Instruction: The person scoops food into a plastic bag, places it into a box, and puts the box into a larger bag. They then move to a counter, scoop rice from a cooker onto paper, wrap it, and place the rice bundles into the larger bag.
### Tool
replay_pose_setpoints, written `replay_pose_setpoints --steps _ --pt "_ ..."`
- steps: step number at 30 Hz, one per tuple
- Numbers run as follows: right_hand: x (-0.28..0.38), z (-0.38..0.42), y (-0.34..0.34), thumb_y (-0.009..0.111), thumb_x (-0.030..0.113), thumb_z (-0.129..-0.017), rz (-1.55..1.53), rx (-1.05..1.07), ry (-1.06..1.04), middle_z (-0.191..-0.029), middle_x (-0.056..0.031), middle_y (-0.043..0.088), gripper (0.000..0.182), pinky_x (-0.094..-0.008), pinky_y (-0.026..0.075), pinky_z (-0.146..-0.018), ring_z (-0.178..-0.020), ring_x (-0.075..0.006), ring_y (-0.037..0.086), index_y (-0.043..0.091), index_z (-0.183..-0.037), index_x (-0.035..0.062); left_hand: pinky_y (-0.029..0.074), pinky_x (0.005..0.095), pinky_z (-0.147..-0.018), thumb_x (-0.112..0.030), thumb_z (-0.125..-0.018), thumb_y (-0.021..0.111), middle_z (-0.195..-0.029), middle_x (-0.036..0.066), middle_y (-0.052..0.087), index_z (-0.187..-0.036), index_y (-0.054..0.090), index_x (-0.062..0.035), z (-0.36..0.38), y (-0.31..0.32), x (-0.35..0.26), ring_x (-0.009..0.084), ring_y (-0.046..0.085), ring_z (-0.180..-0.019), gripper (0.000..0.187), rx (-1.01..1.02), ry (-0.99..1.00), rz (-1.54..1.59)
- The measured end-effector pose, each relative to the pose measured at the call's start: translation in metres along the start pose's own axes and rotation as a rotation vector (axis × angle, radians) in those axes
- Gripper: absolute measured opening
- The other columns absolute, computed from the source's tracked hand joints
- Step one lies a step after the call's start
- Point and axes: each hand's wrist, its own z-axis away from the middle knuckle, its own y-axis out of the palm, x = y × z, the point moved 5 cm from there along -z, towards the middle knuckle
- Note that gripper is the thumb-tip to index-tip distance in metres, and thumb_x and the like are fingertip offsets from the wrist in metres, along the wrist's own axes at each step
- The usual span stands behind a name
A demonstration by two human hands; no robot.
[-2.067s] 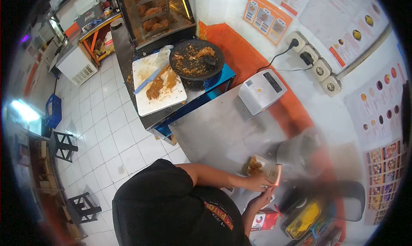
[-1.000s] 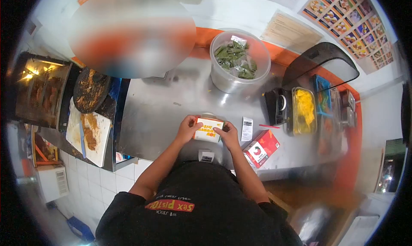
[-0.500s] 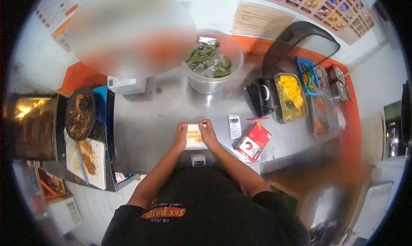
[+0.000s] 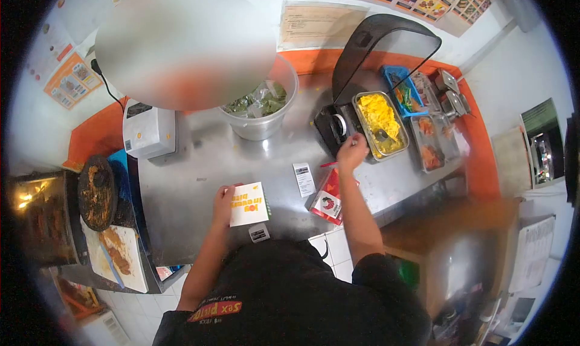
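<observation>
My left hand [image 4: 224,206] grips the left side of a small white food box [image 4: 249,205] with orange lettering, its lid down, above the near edge of the steel table. My right hand [image 4: 353,152] is at the front end of a black tape dispenser [image 4: 330,130] with a white roll. Its fingers are pinched together; any tape between them is too small to make out. Beneath my right forearm, partly covered by it, lies a red and white carton [image 4: 329,199]. A printed receipt [image 4: 304,180] lies left of the carton, and a smaller printed slip [image 4: 259,232] is just below the box.
A clear bucket of leaves in plastic [image 4: 258,125] and a white printer [image 4: 149,131] stand at the back. Right of the dispenser is a tray of yellow food [image 4: 382,124], with a blue basket [image 4: 403,91] beyond. A knife [image 4: 112,266] rests on a cutting board [image 4: 134,262] at left.
My right hand has left the food box and moved right and forward to the tape dispenser. My left hand still holds the box, now slightly turned. The camera view has shifted to the right.
</observation>
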Motion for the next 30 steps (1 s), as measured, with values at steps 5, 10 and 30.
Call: replay_pose_setpoints --steps 5,10,30 --pt "-0.115 -0.04 0.06 0.073 0.019 -0.086 -0.059 0.522 0.315 -0.086 -0.0108 0.07 0.034 -0.0426 0.05 -0.073 -0.069 -0.0292 0.062 0.062 -0.114 0.0025 0.058 0.0315 -0.072 -0.026 -0.101 0.054 -0.11 0.015 0.071 -0.103 0.055 -0.0015 0.004 -0.006 -0.01 0.0192 0.07 -0.083 0.024 -0.081 -0.033 0.062" --pt "-0.077 -0.052 0.01 0.076 0.007 -0.082 -0.736 0.492 0.543 -0.077 -0.0038 0.061 0.04 -0.0277 0.045 -0.057 -0.06 -0.0132 0.055 0.058 -0.117 -0.0018 0.058 0.0309 -0.072 -0.026 -0.101 0.053 -0.106 0.014 0.07 -0.103 0.055 -0.0019 0.007 -0.006 -0.007 0.0182 0.069 -0.082 0.024 -0.064 -0.059 0.098" --pt "0.148 0.089 -0.117 0.071 0.016 -0.091 -1.181 1.386 0.447 -0.083 0.0012 0.065 0.013 -0.0221 0.046 -0.065 -0.072 -0.0063 0.059 0.063 -0.097 0.0076 0.05 0.0342 -0.087 -0.034 -0.094 0.064 -0.121 0.018 0.058 -0.088 0.063 -0.0017 0.018 0.142 -0.073 0.0225 0.061 -0.102 0.033 1.059 -0.191 -0.05"
